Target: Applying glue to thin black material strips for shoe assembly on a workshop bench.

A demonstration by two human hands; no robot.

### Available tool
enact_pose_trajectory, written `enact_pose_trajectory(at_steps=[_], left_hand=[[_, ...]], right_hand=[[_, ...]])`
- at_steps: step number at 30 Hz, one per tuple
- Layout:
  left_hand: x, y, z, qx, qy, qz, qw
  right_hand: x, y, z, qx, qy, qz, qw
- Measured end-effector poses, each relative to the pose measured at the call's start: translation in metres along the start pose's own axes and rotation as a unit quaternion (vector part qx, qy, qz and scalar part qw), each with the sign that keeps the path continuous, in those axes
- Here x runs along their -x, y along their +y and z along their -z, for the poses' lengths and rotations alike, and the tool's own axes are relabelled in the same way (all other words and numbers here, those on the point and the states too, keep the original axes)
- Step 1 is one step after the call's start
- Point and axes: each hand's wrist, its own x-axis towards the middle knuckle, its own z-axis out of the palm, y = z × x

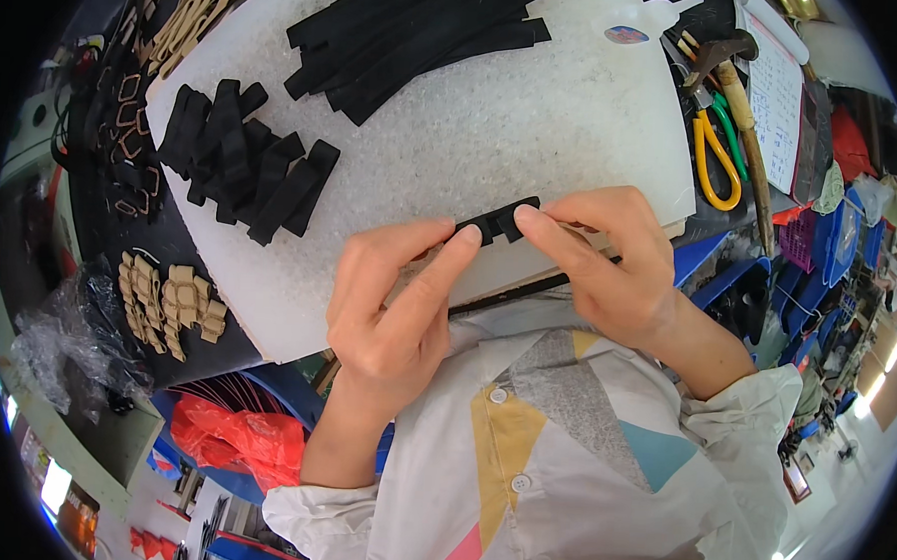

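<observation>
Between my two hands, just above the near edge of the white board, is a short black strip, partly folded. My left hand pinches its left end between thumb and fingertips. At the other end, my right hand grips it with thumb and forefinger. Part of the strip is hidden behind my fingers. To the left on the board lies a pile of folded black strap pieces. A bundle of long flat black strips lies at the far side.
Right of the board are yellow-handled scissors, a hammer and a white squeeze bottle. Tan looped pieces and metal rings sit on the dark table at left. A red plastic bag hangs below.
</observation>
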Motion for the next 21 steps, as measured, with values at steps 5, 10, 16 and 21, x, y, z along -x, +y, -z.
enact_pose_trajectory(at_steps=[5,10,16,21], left_hand=[[0.0010,-0.0030,-0.0023,-0.006,-0.007,-0.017,1.000],[0.0003,-0.0015,-0.0034,-0.016,-0.006,-0.023,1.000],[-0.0003,-0.0020,-0.0045,-0.023,-0.002,-0.031,0.999],[-0.0015,-0.0017,-0.0041,-0.041,-0.018,-0.045,0.998]], right_hand=[[0.0046,0.0053,-0.0047,0.043,-0.014,0.042,0.998],[0.0034,0.0037,-0.0057,0.061,-0.014,0.042,0.997],[0.0015,-0.0013,-0.0028,0.068,-0.034,0.028,0.997],[-0.0013,-0.0027,-0.0010,0.092,-0.050,0.034,0.994]])
